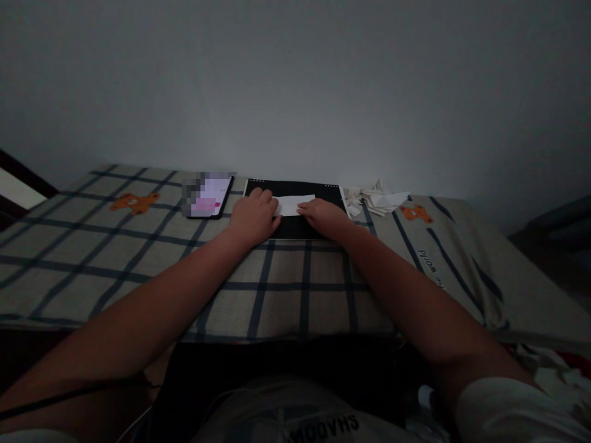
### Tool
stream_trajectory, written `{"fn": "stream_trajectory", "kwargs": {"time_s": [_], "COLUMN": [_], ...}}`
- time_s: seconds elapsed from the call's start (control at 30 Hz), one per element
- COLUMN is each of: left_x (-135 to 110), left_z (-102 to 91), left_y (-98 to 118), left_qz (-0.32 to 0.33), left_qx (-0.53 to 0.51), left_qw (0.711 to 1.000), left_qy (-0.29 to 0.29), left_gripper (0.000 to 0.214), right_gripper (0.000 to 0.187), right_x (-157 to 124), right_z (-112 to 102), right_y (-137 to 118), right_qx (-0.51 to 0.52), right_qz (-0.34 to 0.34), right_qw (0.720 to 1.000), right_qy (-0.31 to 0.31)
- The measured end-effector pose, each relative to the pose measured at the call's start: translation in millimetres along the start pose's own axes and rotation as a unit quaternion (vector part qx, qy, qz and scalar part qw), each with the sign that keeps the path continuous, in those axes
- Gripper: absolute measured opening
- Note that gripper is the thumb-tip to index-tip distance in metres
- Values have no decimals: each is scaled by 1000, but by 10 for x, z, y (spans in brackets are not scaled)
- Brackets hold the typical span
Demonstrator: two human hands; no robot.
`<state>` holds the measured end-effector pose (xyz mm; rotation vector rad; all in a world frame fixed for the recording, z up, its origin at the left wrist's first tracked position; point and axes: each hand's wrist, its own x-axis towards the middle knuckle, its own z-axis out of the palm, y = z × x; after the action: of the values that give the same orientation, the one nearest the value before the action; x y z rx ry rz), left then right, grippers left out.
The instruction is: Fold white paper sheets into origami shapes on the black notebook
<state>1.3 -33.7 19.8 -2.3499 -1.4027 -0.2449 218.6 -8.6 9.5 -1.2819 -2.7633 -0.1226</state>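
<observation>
Head view: a white paper strip [287,206] is lying within the black pad's [295,228] edges. Left hand [253,216] is resting over one end, fingers slightly apart; right hand [327,218] is bunching fingers on the other, can't tell if either's pinching. Paper scraps [382,200] are crowding the right side, plaid tablecloth's [281,266] leaving room in front.

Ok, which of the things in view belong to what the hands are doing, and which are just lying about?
In use, it seems:
- white paper, at the left hand and right hand
- black sheet beneath it

Lying about, as far as I can tell:
- phone
- loose paper pieces, untouched, possibly related
</observation>
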Motion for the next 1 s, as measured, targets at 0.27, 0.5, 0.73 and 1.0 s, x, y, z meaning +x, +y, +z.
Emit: {"fn": "stream_trajectory", "kwargs": {"time_s": [0.27, 0.5, 0.73, 1.0], "left_x": [89, 69, 53, 59], "left_z": [144, 126, 41, 38], "left_y": [-98, -200, -251, -222], "left_qz": [83, 47, -14, -52], "left_qx": [-66, -98, -227, -308], "left_qw": [993, 993, 972, 940], "left_qy": [-54, -53, 57, 136], "left_gripper": [37, 37, 40, 41], "right_gripper": [38, 43, 49, 52], "right_x": [-25, -35, -51, -23], "right_z": [-65, -37, -39, -72], "right_y": [6, 41, 59, 52], "right_qx": [28, 53, 100, 177], "right_qz": [-29, 22, 51, 108], "right_qw": [999, 997, 978, 949], "right_qy": [14, 60, 176, 235]}}
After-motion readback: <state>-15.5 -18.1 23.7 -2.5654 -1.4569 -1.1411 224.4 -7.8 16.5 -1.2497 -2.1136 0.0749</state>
